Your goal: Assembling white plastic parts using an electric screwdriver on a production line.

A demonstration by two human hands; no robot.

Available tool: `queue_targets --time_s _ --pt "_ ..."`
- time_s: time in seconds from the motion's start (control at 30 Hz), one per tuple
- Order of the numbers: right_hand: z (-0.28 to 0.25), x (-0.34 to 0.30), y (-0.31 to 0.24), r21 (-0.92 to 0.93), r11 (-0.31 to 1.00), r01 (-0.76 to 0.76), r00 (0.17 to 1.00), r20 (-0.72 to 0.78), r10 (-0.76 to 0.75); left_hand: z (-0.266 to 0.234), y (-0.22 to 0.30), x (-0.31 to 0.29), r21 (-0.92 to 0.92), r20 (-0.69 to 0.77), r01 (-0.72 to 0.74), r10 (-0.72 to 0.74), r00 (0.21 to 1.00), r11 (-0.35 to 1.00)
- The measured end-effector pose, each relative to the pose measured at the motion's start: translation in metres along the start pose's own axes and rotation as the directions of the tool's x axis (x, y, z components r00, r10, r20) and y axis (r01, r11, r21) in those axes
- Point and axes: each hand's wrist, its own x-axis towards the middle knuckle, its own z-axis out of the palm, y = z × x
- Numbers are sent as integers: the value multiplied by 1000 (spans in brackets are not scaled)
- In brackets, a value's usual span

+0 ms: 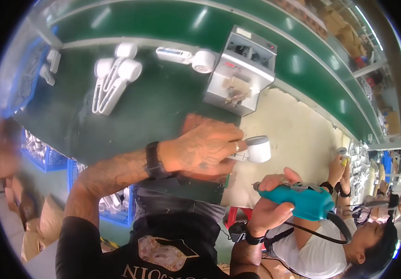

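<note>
A small white plastic hair-dryer-shaped housing with a round grey-rimmed head sits over the pale beige work mat, its handle end gripped in the left hand, whose fingers are curled closed around it; the round head sticks out just past the fingertips, toward the person's right. Below and to the right of it, the right hand is wrapped tightly around a teal electric screwdriver with a black cord, its tip pointing left, lying below the housing and apart from it. Beyond the hands, a grey boxy benchtop machine stands on the dark green bench top. Further left on the bench lie several similar white housings in a cluster, and one more just beside the machine.
</note>
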Motion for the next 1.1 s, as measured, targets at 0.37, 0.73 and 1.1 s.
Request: queue_targets --time_s 0.37,0.73,1.1 --pt "63 29 -12 72 997 34 992 122 -43 0 -12 -28 -122 -120 -65 50 991 990" --pt "86 34 4 92 996 -15 993 114 4 2 -18 -34 -103 -111 -14 3 994 995" --pt "75 38 13 199 979 -39 987 158 7 4 -19 -34 -150 -129 -13 -6 992 989"
